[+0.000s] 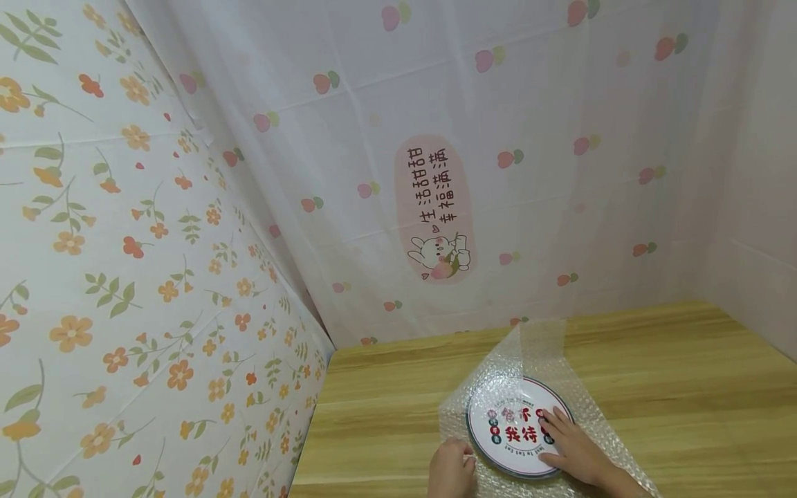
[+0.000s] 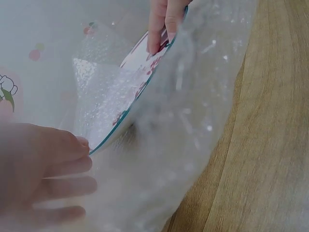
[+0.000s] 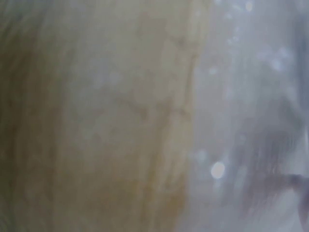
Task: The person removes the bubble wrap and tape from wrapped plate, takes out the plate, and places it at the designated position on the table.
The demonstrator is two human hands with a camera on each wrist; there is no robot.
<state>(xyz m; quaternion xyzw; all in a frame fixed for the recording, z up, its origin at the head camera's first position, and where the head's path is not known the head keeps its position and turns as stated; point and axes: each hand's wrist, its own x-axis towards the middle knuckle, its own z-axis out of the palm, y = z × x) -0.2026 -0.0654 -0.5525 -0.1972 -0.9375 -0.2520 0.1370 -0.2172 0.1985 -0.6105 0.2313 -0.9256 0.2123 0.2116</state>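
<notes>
A round white plate [image 1: 519,463] with a dark blue-green rim and red lettering lies face up on a sheet of bubble wrap [image 1: 604,422]. Part of the wrap covers the plate's upper left side. My right hand [image 1: 579,449] rests on the plate's right side with fingers spread. At the lower left, my left hand [image 1: 451,469] pinches the wrap beside the plate's rim between thumb and forefinger. In the left wrist view, the other fingers of the left hand [image 2: 48,174] extend below the thumb, near the plate's teal rim [image 2: 116,126]. The right wrist view is blurred.
The bubble wrap lies on a wood-grain table [image 1: 373,415]. A white curtain with fruit prints [image 1: 548,228] hangs behind the table, and a flowered curtain [image 1: 156,277] stands along its left side.
</notes>
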